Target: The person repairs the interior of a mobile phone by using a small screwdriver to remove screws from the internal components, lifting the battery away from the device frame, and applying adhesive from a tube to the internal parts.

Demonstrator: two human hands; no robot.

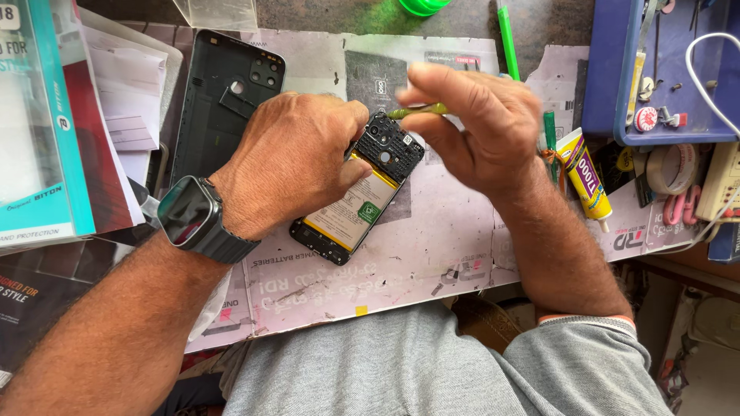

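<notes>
left hand (289,158) pinned opened phone (358,192), fingers curled on it | right hand (474,123) above phone, fingertips pinching green tool (416,112) | back cover (223,100) left of phone

An opened phone (358,196) lies tilted on a printed mat (432,254) spread over the worktop (324,14). The left hand (289,162) rests on the phone's left edge; the right hand (478,123) hovers just right of its upper end, holding a thin tool (416,111) above it. The phone's back cover (223,100) lies behind the left hand. A glue tube (586,173) lies right of the right hand, and a tray (609,77) sits behind that tube. Boxes (46,123) are stacked at the far left.
</notes>
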